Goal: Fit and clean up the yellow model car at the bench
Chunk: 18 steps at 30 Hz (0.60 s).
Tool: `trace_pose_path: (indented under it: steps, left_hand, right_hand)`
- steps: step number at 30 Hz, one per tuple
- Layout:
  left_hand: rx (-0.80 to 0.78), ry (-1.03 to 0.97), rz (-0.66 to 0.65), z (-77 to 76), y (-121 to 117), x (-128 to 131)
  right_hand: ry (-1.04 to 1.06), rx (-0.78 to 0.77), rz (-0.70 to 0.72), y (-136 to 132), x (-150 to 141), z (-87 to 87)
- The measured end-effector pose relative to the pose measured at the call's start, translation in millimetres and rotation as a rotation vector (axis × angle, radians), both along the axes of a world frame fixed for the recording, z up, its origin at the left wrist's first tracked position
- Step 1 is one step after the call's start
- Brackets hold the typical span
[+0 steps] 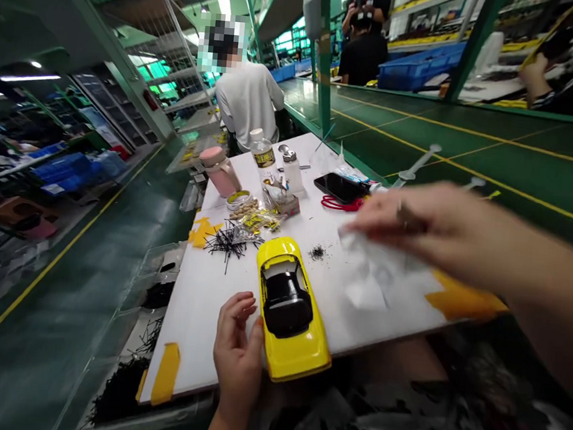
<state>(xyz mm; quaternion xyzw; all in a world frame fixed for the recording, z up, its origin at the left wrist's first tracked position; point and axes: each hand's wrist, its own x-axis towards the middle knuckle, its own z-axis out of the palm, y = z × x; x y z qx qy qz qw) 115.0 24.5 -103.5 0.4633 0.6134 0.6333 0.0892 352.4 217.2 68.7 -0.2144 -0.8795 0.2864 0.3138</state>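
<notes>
A yellow model car body (pixel 292 309) with a black roof section lies on the white board (pixel 196 327). My left hand (pixel 238 351) sits against its left side, with the thumb on the yellow edge. My right hand (pixel 430 231), slightly blurred, hangs above the board's right part and pinches a crumpled white tissue (pixel 369 272). A small heap of black specks (pixel 316 252) lies between the car and the tissue. Left of the car is a pile of thin black bristle-like strips (pixel 229 240).
A phone (pixel 340 187), red cord (pixel 340 204), several bottles and small packets stand beyond the car. Yellow tape (pixel 166 373) holds the board's edge. Clear bins of black strips (pixel 121 388) sit left of it. A worker in white (pixel 249 101) sits farther along the green bench.
</notes>
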Motion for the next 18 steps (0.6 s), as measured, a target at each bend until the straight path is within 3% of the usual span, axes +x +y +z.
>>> trace_pose_path:
  steps: [1, 3, 5, 7, 11, 18]
  left_hand:
    - [-0.009, 0.013, -0.001, 0.5, 0, 1]
    - [-0.031, 0.044, -0.003, 1.4, 1, 1]
    - [-0.055, 0.073, -0.001, 1.9, 1, 2]
    - [-0.073, 0.085, 0.011, 2.2, 2, 3]
    - [-0.079, 0.063, 0.049, 3.4, 3, 6]
    - [-0.114, 0.075, 0.072, 9.4, 7, 11]
  right_hand:
    - [-0.011, -0.043, 0.108, -18, 9, -21.9]
    - [-0.020, -0.201, 0.147, -45, 12, -67.7]
    - [-0.004, -0.257, 0.050, -60, 0, -107.0]
    - [0.014, -0.248, -0.017, -66, -16, -133.3]
    - [0.008, -0.175, -0.058, -70, -33, -152.3]
    - [0.037, -0.090, -0.067, -76, -20, -161.7]
